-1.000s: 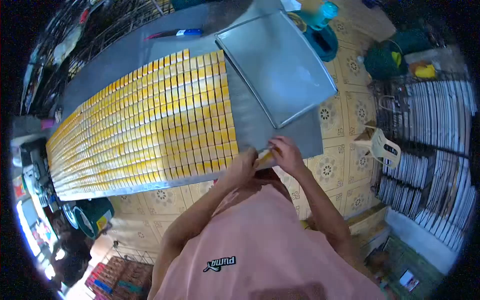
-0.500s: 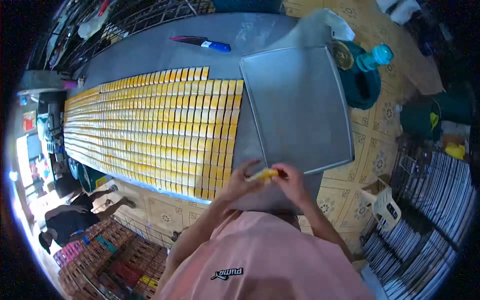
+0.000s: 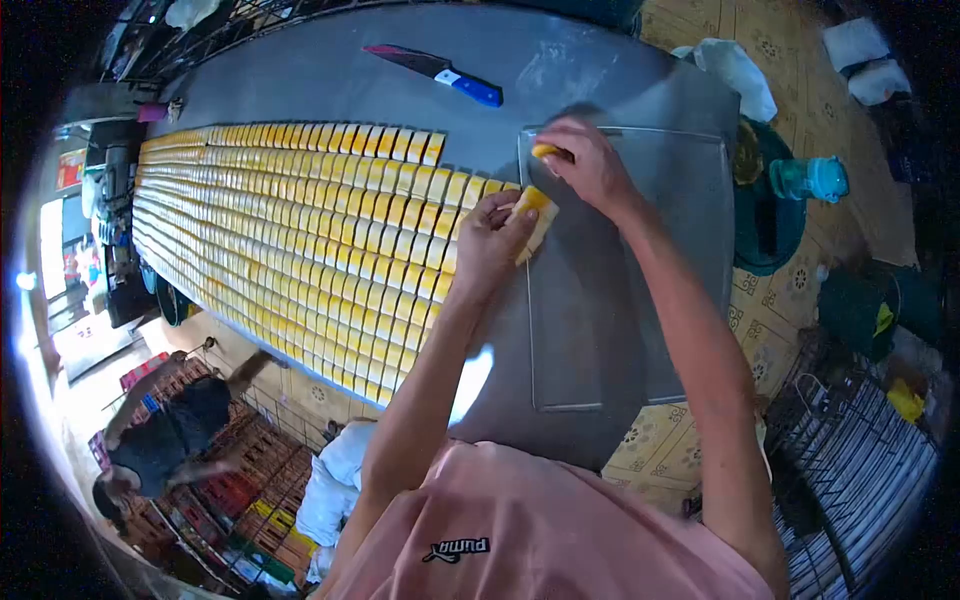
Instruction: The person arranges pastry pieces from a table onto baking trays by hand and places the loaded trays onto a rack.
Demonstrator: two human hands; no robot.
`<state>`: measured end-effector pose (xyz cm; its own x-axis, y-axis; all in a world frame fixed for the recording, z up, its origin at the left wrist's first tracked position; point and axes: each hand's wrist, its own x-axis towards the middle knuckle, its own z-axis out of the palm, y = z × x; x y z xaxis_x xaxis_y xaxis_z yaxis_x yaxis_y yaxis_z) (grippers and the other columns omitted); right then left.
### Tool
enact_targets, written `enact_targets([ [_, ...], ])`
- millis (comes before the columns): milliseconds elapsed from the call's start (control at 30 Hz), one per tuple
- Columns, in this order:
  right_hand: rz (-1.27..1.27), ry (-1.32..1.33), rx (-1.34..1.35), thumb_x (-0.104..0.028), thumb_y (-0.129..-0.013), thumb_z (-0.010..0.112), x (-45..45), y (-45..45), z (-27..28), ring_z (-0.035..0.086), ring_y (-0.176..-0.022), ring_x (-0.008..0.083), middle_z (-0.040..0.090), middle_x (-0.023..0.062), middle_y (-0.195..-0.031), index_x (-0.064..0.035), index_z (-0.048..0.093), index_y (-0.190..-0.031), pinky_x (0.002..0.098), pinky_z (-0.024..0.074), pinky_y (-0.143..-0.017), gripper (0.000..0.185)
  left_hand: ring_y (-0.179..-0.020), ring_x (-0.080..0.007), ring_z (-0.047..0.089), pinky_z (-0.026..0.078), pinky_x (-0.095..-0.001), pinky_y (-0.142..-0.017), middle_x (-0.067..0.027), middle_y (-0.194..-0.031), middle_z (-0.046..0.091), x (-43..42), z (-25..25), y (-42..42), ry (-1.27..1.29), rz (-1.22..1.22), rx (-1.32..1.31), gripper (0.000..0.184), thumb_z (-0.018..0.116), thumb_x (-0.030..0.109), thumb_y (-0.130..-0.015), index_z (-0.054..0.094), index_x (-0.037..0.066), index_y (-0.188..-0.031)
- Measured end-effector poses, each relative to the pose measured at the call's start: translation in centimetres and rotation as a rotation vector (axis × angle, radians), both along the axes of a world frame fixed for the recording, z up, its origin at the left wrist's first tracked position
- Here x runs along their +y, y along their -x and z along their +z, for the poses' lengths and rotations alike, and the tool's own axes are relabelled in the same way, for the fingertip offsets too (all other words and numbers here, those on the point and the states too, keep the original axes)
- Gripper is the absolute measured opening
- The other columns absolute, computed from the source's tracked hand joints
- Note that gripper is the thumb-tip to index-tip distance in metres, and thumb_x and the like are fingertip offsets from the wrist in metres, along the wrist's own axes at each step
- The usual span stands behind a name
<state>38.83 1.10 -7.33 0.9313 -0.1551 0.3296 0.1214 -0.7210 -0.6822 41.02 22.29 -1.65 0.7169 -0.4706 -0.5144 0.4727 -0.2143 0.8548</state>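
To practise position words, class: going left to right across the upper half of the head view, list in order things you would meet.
Small pink object → left hand → right hand → crumpled white material → turquoise bottle.

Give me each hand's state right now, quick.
Left hand: closed, holding a yellow-topped piece.
Right hand: closed, pinching a small yellow piece at the fingertips.

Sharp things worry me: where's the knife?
In the head view, the knife lies top centre on the table, beyond the yellow pieces, left of the tray.
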Motion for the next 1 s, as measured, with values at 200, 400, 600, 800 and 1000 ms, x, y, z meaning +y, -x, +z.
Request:
enact_targets([
  [200,0.020,-0.773,0.351,-0.009,-0.091,0.070,1.0,6.4,3.7,0.067,-0.101,0.0181,0.069,0.0100,-0.114,-0.0049,0.070,-0.119,0.0326,0.0561,-0.084,0.028,-0.098,-0.0157,0.067,0.053,-0.0257,-0.082,-0.0171,-0.107,0.072,-2.7,-1.2,-0.4,-0.046,-0.229,-0.160,0.055,0.072,0.016,-0.092,0.053,-0.007,-0.138],
  [400,-0.249,-0.548,0.237,-0.008,-0.091,0.070,-2.0,5.2,3.1,0.067,-0.103,0.0183,0.070,0.0102,-0.113,-0.0037,0.069,-0.119,0.0325,0.0557,-0.086,0.028,-0.088,-0.0150,0.068,0.055,-0.0274,-0.075,-0.0139,-0.106,0.072,-3.8,-1.3,0.1,-0.074,-0.028,-0.051,0.053,0.074,0.016,-0.091,0.053,-0.009,-0.132],
  [600,-0.245,-0.401,0.092,-0.007,-0.091,0.069,-1.8,4.7,2.8,0.066,-0.104,0.0183,0.071,0.0090,-0.111,-0.0063,0.070,-0.119,0.0311,0.0547,-0.087,0.028,-0.106,-0.0194,0.064,0.054,-0.0297,-0.089,-0.0141,-0.117,0.067,-4.9,-2.0,0.7,0.016,-0.151,-0.144,0.050,0.073,0.012,-0.090,0.056,-0.004,-0.134],
  [800,-0.248,-0.504,0.258,-0.008,-0.091,0.070,-2.8,9.7,3.0,0.068,-0.098,0.0169,0.073,0.0062,-0.107,-0.0088,0.071,-0.119,0.0301,0.0547,-0.086,0.028,-0.101,-0.0176,0.066,0.054,-0.0283,-0.085,-0.0150,-0.115,0.069,-6.7,-2.3,1.8,0.007,-0.231,-0.121,0.050,0.073,0.016,-0.091,0.056,-0.004,-0.133],
  [1000,-0.226,-0.004,-0.061,-0.008,-0.091,0.069,-6.1,5.6,0.5,0.067,-0.105,0.0157,0.073,0.0050,-0.111,-0.0109,0.073,-0.117,0.0351,0.0553,-0.089,0.027,-0.101,-0.0174,0.065,0.053,-0.0286,-0.086,-0.0151,-0.115,0.068,-7.6,-1.9,2.3,-0.066,-0.164,-0.055,0.049,0.074,0.019,-0.091,0.057,-0.005,-0.131],
])
